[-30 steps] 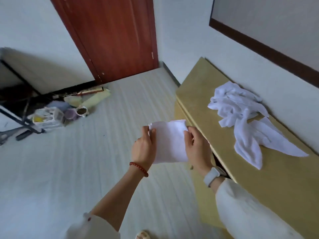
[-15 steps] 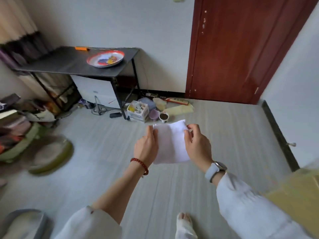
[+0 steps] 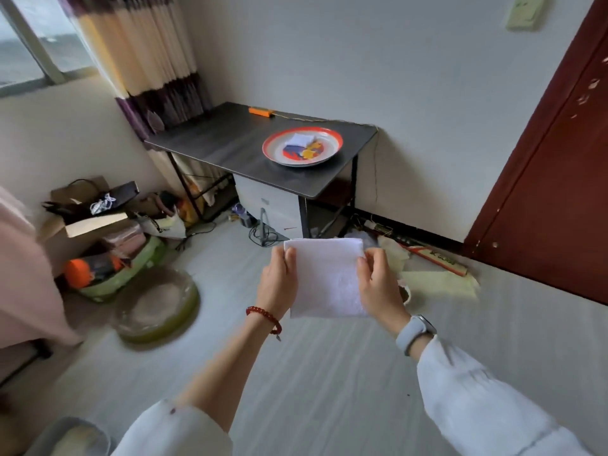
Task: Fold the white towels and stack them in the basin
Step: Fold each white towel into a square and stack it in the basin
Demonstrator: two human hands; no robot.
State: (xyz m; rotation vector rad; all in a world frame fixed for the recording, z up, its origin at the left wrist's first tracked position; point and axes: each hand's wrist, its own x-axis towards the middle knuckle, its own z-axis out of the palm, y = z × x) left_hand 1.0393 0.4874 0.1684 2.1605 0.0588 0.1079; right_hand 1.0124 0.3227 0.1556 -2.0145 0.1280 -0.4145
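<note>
A folded white towel (image 3: 325, 278) hangs as a flat square in front of me, held up between both hands. My left hand (image 3: 278, 284) pinches its left edge and my right hand (image 3: 378, 287) pinches its right edge. Ahead on a dark table (image 3: 223, 143) stands a round enamel basin (image 3: 302, 147) with a red rim and a painted bottom. A small folded white towel (image 3: 302, 139) lies inside it at the far side. The basin is well beyond my hands.
A white drawer unit (image 3: 273, 205) and cables sit under the table. Boxes, bags and a green round cushion (image 3: 154, 307) crowd the floor at left. A red-brown door (image 3: 552, 179) is at right, with clutter along the wall base. Striped curtain and window at upper left.
The view has swung left from the yellow counter with its unfolded towels to the dark table with the basin, now nearer. Both hands keep the same hold on the folded towel.
</note>
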